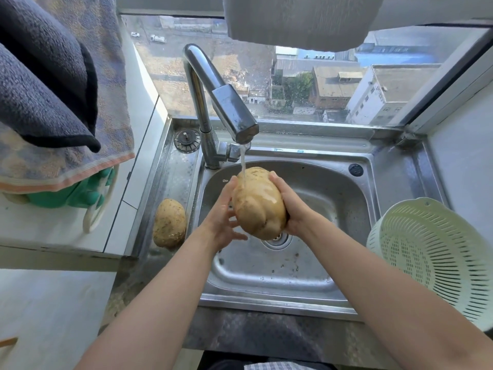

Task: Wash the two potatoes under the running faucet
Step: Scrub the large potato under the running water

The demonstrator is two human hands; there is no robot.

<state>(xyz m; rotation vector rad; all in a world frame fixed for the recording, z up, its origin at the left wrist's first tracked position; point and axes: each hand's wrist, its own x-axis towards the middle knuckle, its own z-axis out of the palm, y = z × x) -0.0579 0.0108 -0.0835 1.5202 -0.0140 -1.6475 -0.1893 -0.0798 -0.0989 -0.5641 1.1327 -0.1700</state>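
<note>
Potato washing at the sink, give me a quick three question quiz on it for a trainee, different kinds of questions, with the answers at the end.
1. True or false: the water stream from the faucet is falling on the potato in the hands.
2. Multiple choice: where is the second potato? A) in the colander B) on the metal ledge left of the basin C) on the windowsill
3. Short answer: what stands at the sink's right edge?

Key:
1. True; the left hand and right hand are both on it.
2. B
3. A pale green plastic colander, tilted, with nothing visible in it.
</note>
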